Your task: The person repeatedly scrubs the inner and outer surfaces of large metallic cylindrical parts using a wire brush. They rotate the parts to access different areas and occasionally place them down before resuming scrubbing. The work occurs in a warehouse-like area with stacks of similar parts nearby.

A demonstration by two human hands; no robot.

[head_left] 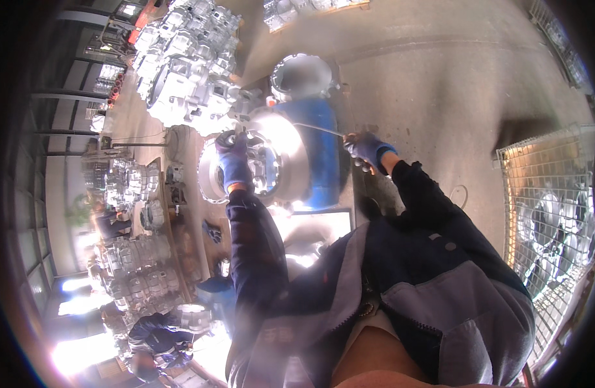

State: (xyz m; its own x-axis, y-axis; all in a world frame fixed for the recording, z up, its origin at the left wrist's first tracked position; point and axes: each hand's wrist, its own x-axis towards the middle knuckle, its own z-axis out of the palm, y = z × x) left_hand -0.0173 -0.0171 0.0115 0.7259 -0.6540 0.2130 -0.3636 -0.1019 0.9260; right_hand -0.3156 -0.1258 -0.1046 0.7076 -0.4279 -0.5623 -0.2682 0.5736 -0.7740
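Note:
A silvery ring-shaped metal housing (289,161) with a toothed-looking flange stands in front of me, beside a blue drum (324,155). My left hand (234,158), in a blue work glove, is closed at the housing's flange; its fingertips are partly lost in glare. To the right, my gloved right hand (368,150) is closed around the near end of a long thin metal rod (323,130). The rod slants left toward the housing's upper edge. Whether its far tip touches the metal is washed out by bright light.
Stacked metal castings (187,71) rise at the far left. Another round housing (302,76) sits beyond the drum. At right stands a wire mesh crate (549,213) holding castings. A co-worker (156,339) bends over a part at lower left; another person (111,222) is farther off.

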